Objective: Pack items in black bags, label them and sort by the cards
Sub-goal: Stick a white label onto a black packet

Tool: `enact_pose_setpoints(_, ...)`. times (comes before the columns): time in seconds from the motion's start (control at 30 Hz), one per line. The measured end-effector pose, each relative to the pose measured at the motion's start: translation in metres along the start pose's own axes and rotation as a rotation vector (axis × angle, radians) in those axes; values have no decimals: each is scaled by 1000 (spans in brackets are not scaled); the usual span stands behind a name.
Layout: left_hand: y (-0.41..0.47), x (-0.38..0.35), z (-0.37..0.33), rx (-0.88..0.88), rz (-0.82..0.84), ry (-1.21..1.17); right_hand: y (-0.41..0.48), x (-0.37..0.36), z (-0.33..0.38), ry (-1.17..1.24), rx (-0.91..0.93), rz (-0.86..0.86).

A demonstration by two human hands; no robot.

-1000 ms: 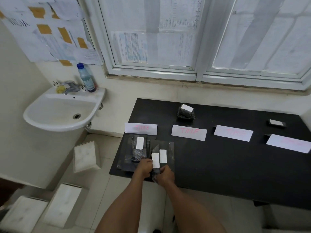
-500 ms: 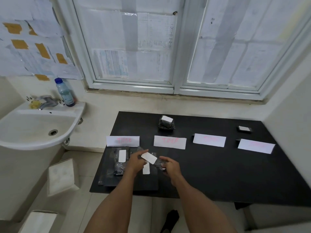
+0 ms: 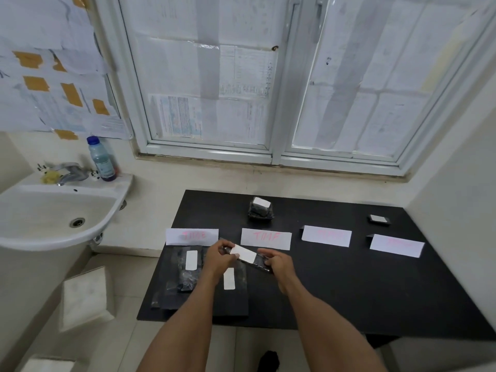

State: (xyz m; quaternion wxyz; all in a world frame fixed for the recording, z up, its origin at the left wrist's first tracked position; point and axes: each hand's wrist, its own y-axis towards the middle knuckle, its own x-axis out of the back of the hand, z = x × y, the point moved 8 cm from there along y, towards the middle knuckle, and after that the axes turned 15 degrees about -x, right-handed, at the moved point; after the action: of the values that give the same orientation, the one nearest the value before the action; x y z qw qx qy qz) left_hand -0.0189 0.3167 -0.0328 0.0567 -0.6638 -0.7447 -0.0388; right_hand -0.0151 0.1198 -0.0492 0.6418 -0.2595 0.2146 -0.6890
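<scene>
Between both hands (image 3: 248, 260), half-hidden labelled bag (image 3: 248, 255).

A: Pink lettering on the two right-hand cards (image 3: 326, 236) (image 3: 396, 245) is too faint and blurred to read. The first card (image 3: 192, 236) is smeared; possibly the same word as the second card (image 3: 265, 238), not confirmed.

B: Held bag (image 3: 248, 257)?

A: Contents not visible. Its ends are covered by the left hand (image 3: 219, 257) and right hand (image 3: 277, 264), so the fingers' grip cannot be resolved.

B: Other packs?

A: Left forearm hides part of the flat bags (image 3: 188, 275) near the surface (image 3: 349, 291) edge. Small far-right pack (image 3: 379, 219): too small to identify. Bottle label (image 3: 103, 165) illegible. White box (image 3: 45, 365) cut off by bottom edge.
</scene>
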Motion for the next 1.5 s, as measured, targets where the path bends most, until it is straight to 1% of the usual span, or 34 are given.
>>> enact_pose_setpoints(0.1,0,6,-2,-18,-27,13,-7,-11,9,-108,68,-2)
enact_pose_setpoints(0.2,0,10,-3,-30,-3,-18,-11,-23,20,-361,231,-35)
enact_pose_setpoints(0.23,0,11,-4,-30,16,-28,-11,-24,21,-430,248,-59)
enact_pose_setpoints(0.3,0,15,-4,-36,56,-11,-11,-26,24,-464,263,-106)
enact_pose_setpoints(0.37,1,20,-4,-38,90,16,-11,-29,28,-472,286,-127)
enact_pose_setpoints(0.47,8,31,-6,-57,114,85,-9,-40,40,-548,335,-143)
enact_pose_setpoints(0.57,22,43,-11,-87,107,153,-2,-54,52,-608,360,-161)
enact_pose_setpoints(0.67,44,59,-12,-89,57,193,14,-74,68,-640,393,-164)
enact_pose_setpoints(0.9,113,98,3,-46,41,271,77,-132,96,-704,393,-128)
enact_pose_setpoints(1.07,188,122,28,0,46,325,146,-178,124,-777,356,-133)
enact_pose_setpoints(1.23,246,129,64,91,92,371,212,-206,132,-836,269,-104)
enact_pose_setpoints(1.37,279,130,101,144,173,494,258,-218,121,-849,191,-77)
enact_pose_setpoints(1.5,301,129,131,191,234,562,291,-227,112,-884,127,-61)
